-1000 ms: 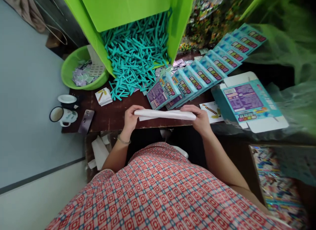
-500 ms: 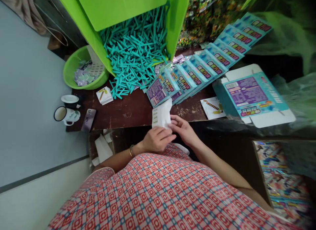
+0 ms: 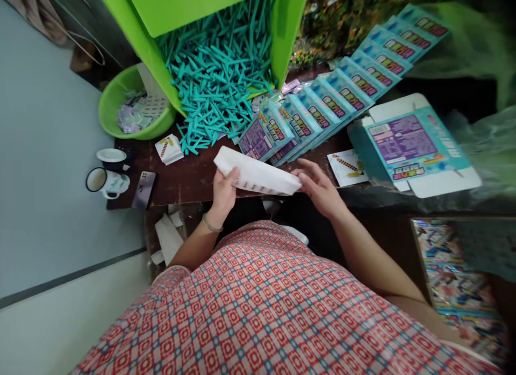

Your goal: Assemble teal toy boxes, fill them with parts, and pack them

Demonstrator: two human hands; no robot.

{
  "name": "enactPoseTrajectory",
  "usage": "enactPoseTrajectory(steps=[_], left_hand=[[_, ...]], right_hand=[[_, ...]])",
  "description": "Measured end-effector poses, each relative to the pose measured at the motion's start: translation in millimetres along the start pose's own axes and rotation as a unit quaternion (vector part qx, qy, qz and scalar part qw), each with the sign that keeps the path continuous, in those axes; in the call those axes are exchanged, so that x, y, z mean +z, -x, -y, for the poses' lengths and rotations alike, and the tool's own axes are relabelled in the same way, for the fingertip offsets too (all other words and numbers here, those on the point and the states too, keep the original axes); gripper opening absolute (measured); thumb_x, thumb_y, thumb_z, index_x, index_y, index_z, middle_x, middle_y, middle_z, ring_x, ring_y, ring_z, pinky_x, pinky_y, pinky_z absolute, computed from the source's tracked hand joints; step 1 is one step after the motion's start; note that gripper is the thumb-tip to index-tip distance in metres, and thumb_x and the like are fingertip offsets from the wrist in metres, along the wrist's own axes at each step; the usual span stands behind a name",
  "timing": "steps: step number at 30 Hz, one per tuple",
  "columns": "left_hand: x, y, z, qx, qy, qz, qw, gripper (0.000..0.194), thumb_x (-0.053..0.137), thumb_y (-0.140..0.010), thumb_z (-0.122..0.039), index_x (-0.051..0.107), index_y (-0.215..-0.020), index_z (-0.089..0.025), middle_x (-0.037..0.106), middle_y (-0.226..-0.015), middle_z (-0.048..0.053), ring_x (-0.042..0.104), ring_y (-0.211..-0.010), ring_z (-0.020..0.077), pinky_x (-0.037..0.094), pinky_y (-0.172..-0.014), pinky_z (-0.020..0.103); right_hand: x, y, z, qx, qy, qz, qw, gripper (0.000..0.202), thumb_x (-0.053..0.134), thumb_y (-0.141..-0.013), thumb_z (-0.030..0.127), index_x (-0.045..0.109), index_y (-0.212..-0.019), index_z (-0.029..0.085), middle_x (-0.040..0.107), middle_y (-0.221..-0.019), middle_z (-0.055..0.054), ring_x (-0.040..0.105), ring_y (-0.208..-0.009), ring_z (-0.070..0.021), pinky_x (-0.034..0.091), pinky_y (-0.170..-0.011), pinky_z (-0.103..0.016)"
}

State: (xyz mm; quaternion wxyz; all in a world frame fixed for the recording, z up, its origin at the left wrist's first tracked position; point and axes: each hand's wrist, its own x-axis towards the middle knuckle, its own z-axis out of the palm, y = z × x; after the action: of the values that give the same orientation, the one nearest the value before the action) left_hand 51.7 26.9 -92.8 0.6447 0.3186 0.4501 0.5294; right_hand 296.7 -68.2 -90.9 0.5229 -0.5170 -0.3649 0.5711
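Between my two hands is a folded white paper sheet [image 3: 260, 173] with rows of small printed marks along its lower edge. My left hand [image 3: 226, 189] grips its left end, thumb on the near face. The right end is pinched between the thumb and fingers of my right hand [image 3: 316, 184]. Just beyond the paper, overlapping blue boxes [image 3: 300, 122] with purple panels run in a slanting row up to the right. A heap of teal pointed plastic pieces [image 3: 217, 74] spills from a green bin [image 3: 286, 47] onto the table.
On the left are a green bowl [image 3: 135, 133] of small packets, a stack of printed cards [image 3: 169, 149], an enamel mug [image 3: 115, 182] and a phone [image 3: 144, 189]. An opened blue carton [image 3: 415, 146] lies on the right beside another card stack [image 3: 346, 168]. The dark table's [image 3: 193, 181] front edge is near me.
The paper has turned from upright to lengthwise across my front. My left hand has moved left to its far end, and my right hand slightly right. The view has shifted a little.
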Motion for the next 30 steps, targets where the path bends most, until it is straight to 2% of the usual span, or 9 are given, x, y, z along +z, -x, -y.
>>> enactPoseTrajectory(steps=[2, 5, 7, 10, 13, 17, 22, 27, 30], left_hand=[[-0.2, 0, -1, 0.044, 0.026, -0.041, 0.998, 0.066, 0.102, -0.063, -0.043, 0.071, -0.117, -0.022, 0.079, -0.118, 0.006, 0.074, -0.113, 0.0233, 0.057, -0.102, 0.032], [-3.1, 1, 0, 0.063, 0.035, -0.057, 0.996, 0.071, 0.102, -0.064, -0.044, 0.07, -0.123, -0.023, 0.078, -0.119, 0.006, 0.074, -0.113, 0.022, 0.058, -0.099, 0.03], [-8.6, 1, 2, 0.07, 0.035, -0.06, 0.995, 0.078, 0.101, -0.067, -0.046, 0.066, -0.134, -0.026, 0.077, -0.121, 0.006, 0.073, -0.111, 0.0207, 0.059, -0.094, 0.029], [-25.7, 0, 0, 0.081, 0.006, -0.064, 0.995, 0.092, 0.096, -0.075, -0.046, 0.051, -0.154, -0.032, 0.078, -0.105, 0.002, 0.074, -0.093, 0.0155, 0.057, -0.079, 0.024], [-47.3, -4, -11, 0.078, -0.062, -0.003, 0.995, 0.096, 0.096, -0.075, -0.042, 0.048, -0.157, -0.031, 0.072, -0.08, -0.004, 0.068, -0.069, 0.0107, 0.054, -0.067, 0.02], [-62.8, -10, -25, 0.017, -0.13, 0.128, 0.983, 0.083, 0.092, -0.076, -0.046, 0.058, -0.15, -0.027, 0.076, -0.087, 0.0, 0.071, -0.071, 0.014, 0.058, -0.062, 0.022], [-60.1, -10, -31, 0.01, -0.214, 0.155, 0.964, 0.094, 0.087, -0.081, -0.046, 0.044, -0.163, -0.025, 0.077, -0.083, 0.001, 0.069, -0.065, 0.0153, 0.057, -0.054, 0.022], [-54.5, -7, -28, 0.046, -0.316, 0.165, 0.933, 0.057, 0.083, -0.082, -0.043, 0.074, -0.132, -0.019, 0.081, -0.103, 0.007, 0.074, -0.076, 0.018, 0.061, -0.066, 0.027], [-49.3, -4, -23, 0.088, -0.407, 0.117, 0.901, 0.026, 0.077, -0.088, -0.036, 0.082, -0.108, -0.019, 0.081, -0.097, 0.007, 0.073, -0.076, 0.0188, 0.06, -0.072, 0.03]], right_hand=[[13, 3, -19, -0.008, -0.039, -0.043, 0.998, 0.069, 0.076, -0.089, 0.067, 0.053, -0.146, 0.036, 0.072, -0.123, -0.005, 0.074, -0.098, -0.0218, 0.067, -0.085, -0.039], [36, 9, -40, -0.016, -0.038, -0.055, 0.998, 0.082, 0.075, -0.089, 0.069, 0.042, -0.156, 0.035, 0.073, -0.128, -0.01, 0.075, -0.104, -0.0262, 0.066, -0.094, -0.047], [43, 9, -44, -0.063, 0.013, -0.1, 0.993, 0.081, 0.075, -0.09, 0.066, 0.047, -0.156, 0.03, 0.071, -0.135, -0.013, 0.073, -0.116, -0.0285, 0.062, -0.102, -0.048], [35, 2, -42, -0.14, 0.11, -0.164, 0.97, 0.055, 0.075, -0.092, 0.057, 0.07, -0.136, 0.025, 0.071, -0.136, -0.013, 0.069, -0.124, -0.0291, 0.056, -0.11, -0.047], [13, -8, -37, -0.145, 0.169, -0.144, 0.964, 0.035, 0.074, -0.092, 0.05, 0.082, -0.114, 0.024, 0.078, -0.117, -0.01, 0.072, -0.112, -0.0273, 0.057, -0.105, -0.046], [-11, -16, -28, -0.156, 0.204, -0.089, 0.962, 0.031, 0.077, -0.09, 0.046, 0.084, -0.114, 0.026, 0.079, -0.114, -0.008, 0.073, -0.106, -0.0256, 0.058, -0.101, -0.044], [-20, -18, -17, -0.174, 0.224, -0.035, 0.958, 0.031, 0.077, -0.092, 0.046, 0.084, -0.117, 0.028, 0.078, -0.117, -0.007, 0.073, -0.11, -0.0261, 0.059, -0.101, -0.043], [-20, -21, -17, -0.177, 0.228, -0.041, 0.957, 0.035, 0.079, -0.091, 0.045, 0.083, -0.122, 0.028, 0.076, -0.115, -0.007, 0.072, -0.105, -0.0248, 0.059, -0.096, -0.04], [-20, -24, -19, -0.181, 0.26, -0.057, 0.947, 0.029, 0.076, -0.093, 0.046, 0.085, -0.114, 0.029, 0.072, -0.094, -0.005, 0.068, -0.087, -0.0216, 0.058, -0.084, -0.038]])
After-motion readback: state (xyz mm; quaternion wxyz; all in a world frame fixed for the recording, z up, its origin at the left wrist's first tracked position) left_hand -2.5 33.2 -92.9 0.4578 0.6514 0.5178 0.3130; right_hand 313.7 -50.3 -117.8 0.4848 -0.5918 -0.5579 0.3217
